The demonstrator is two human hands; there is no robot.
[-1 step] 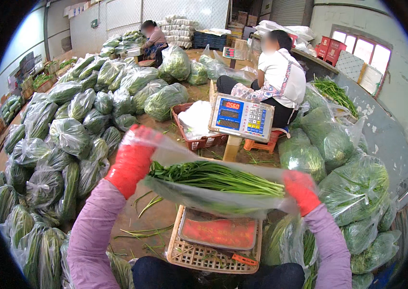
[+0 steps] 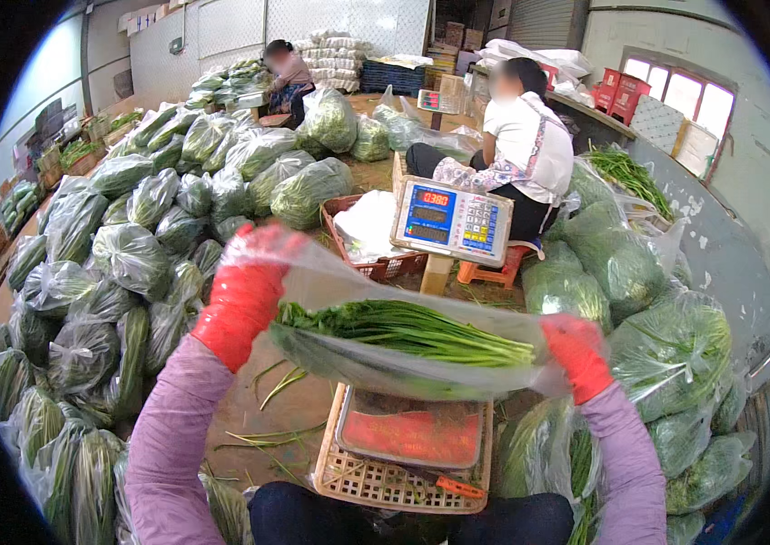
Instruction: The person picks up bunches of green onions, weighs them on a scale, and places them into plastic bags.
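Greens (image 2: 412,329) lie bagged between left hand (image 2: 244,295) and right hand (image 2: 576,354), each grip clenched on plastic bag (image 2: 348,282).

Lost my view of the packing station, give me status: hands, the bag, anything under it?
Left hand and right hand, red-gloved, grip clear bag ends. Green stalks lie inside. Bag held above scale pan on basket.

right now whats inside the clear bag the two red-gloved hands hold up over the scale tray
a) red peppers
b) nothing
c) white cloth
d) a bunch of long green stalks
d: the clear plastic bag, held by the left hand and right hand, has a bunch of long green stalks lying across it.
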